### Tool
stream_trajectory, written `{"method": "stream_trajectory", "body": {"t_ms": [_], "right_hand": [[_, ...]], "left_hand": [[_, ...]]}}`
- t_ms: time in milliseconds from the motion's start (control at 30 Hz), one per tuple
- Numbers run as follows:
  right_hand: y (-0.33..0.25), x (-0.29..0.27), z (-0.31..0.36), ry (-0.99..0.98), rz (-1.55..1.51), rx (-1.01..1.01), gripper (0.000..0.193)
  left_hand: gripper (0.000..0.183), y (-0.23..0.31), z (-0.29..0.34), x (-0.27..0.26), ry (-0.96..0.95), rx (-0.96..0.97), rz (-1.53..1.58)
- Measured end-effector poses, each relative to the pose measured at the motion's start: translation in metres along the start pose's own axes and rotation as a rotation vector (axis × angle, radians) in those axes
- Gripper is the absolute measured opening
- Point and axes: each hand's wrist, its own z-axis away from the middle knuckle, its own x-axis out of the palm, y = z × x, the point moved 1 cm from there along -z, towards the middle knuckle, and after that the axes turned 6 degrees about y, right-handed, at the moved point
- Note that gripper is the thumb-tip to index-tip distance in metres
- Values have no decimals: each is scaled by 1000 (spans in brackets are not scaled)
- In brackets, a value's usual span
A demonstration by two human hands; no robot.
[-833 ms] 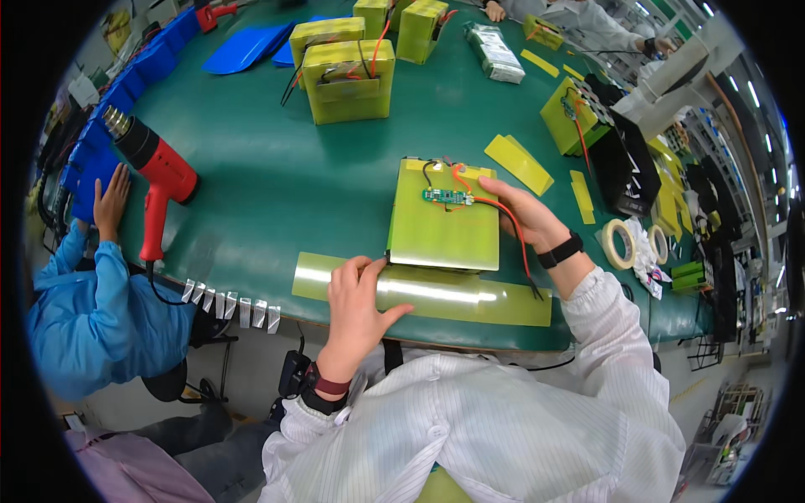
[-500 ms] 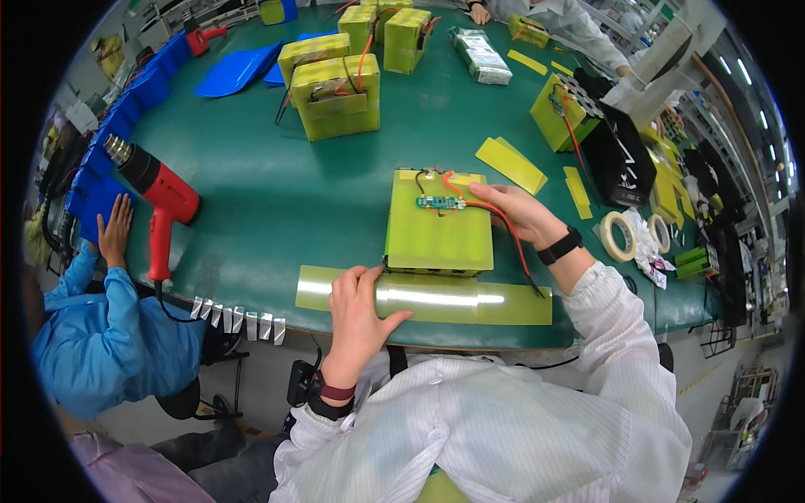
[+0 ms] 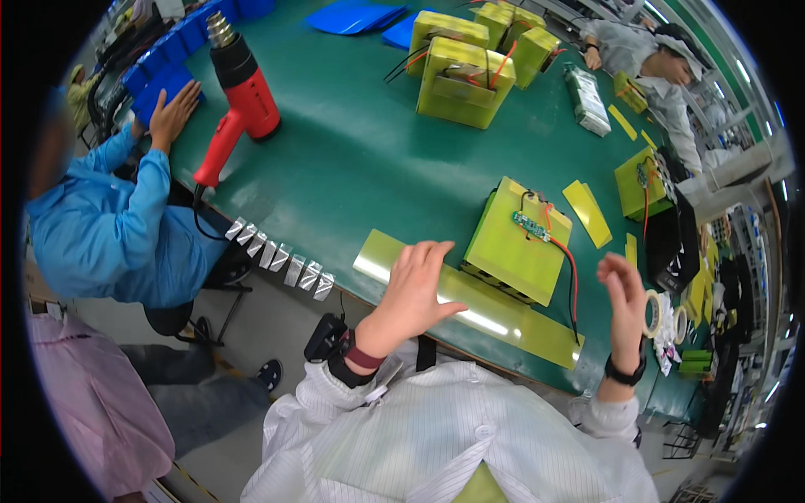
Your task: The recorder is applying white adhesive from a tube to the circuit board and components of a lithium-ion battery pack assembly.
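Note:
A yellow-green wrapped battery pack (image 3: 510,251) lies at the right of centre on the green table. Its top carries a small green circuit board (image 3: 530,225), and a red and black lead (image 3: 573,281) hangs off its right side. In front of the pack lies a long translucent yellow strip (image 3: 495,314). Over the strip's left part is my left hand (image 3: 411,289), fingers stretched and thumb apart, holding nothing. To the right of the pack, my right hand (image 3: 622,306) is raised and empty, its fingers loosely curved and apart from the pack.
A red heat gun (image 3: 243,109) stands at the left, near foil tape pieces (image 3: 281,258) along the table edge. More packs (image 3: 465,84) stand at the back. Tape rolls (image 3: 652,314) and yellow sheets (image 3: 587,214) lie right. A blue-sleeved co-worker's hand (image 3: 172,113) rests on blue sheets.
My right hand has let go of the battery pack and drawn away to its right. The view has turned, so the table appears tilted. My left hand stays over the strip, fingers spread.

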Motion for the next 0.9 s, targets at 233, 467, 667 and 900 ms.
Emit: {"method": "stream_trajectory", "body": {"t_ms": [233, 467, 667, 900], "right_hand": [[8, 49, 50, -168, 290, -35, 67], [29, 71, 42, -141, 504, -208, 86], [43, 72, 37, -95, 383, -245, 89], [52, 65, 40, -60, 329, -245, 91]], "left_hand": [[82, -5, -25, 6, -61, 38, 15], [86, -2, -37, 15, -85, 61, -76], [85, -1, -39, 16, -167, 142, -122], [81, -1, -41, 24, -124, 180, -97]]}}
